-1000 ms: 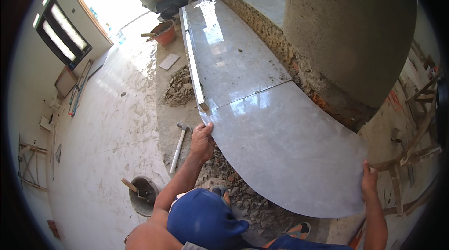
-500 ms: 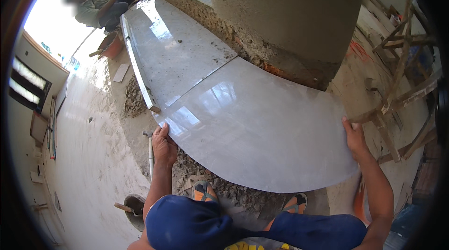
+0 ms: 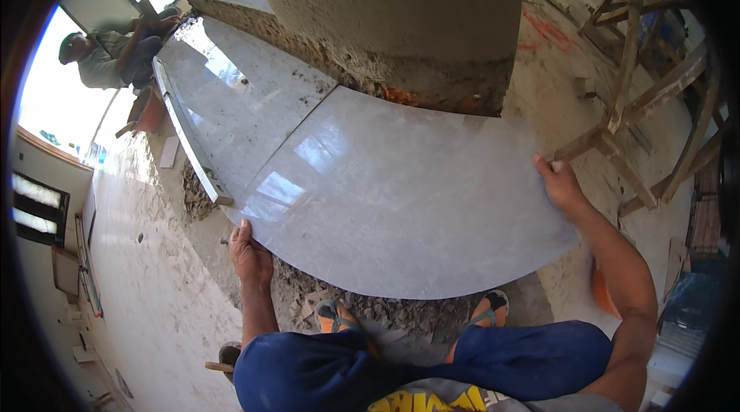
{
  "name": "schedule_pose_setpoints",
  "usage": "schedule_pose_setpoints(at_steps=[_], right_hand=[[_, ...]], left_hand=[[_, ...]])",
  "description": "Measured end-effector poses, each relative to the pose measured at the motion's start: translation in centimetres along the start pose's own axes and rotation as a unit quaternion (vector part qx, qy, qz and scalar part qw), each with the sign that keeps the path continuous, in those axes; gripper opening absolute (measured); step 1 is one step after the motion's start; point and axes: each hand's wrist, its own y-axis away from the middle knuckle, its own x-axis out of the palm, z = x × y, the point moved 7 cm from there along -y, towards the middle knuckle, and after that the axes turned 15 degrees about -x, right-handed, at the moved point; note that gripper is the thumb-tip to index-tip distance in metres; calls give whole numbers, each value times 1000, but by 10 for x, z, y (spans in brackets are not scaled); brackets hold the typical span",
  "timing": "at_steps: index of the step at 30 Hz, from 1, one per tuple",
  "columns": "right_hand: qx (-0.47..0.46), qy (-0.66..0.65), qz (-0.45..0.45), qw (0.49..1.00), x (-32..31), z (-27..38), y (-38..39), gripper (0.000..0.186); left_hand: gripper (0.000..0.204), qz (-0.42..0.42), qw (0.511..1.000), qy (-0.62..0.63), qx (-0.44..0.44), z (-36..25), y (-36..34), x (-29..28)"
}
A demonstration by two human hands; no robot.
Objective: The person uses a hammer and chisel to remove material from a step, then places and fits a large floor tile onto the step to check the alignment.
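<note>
A large curved slab of polished grey marble [image 3: 401,196] lies flat in front of me, over rough mortar. My left hand [image 3: 248,252] grips its near left edge, fingers curled over the rim. My right hand [image 3: 561,187] holds the right edge, thumb on top. A second grey slab [image 3: 231,104] butts against it on the left and runs toward the back. My knees in blue trousers and my sandalled feet [image 3: 336,316] sit just below the slab's front curve.
A rough concrete column [image 3: 401,19] rises right behind the slab. Wooden scaffold poles [image 3: 632,96] stand at right. Another person [image 3: 100,57] crouches at the far left end near an orange bucket [image 3: 151,113]. Loose rubble [image 3: 385,312] lies under the front edge.
The view has swung so the slab sits more centred. Both hands stay on its edges, the left one a little lower along the rim.
</note>
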Motion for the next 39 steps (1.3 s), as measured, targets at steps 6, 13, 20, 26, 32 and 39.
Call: schedule_pose_setpoints(at_steps=[6,13,20,26,32,39], right_hand=[[12,8,-6,1000,3,-12,-7,60],[10,-30,-7,999,6,12,8,59],[19,-26,15,999,8,1,6,58],[-1,-38,-7,999,11,5,16,60],[-18,-64,-12,998,10,8,37,61],[-53,-31,-50,997,1,-11,56,55]], left_hand=[[24,-8,1000,13,-4,-2,7,8],[25,3,999,16,-30,1,9,16],[27,-7,999,22,-25,2,6,4],[31,-6,998,7,-65,5,15,3],[33,-17,995,9,-95,19,35,-11],[32,12,993,-10,-115,41,52,-41]])
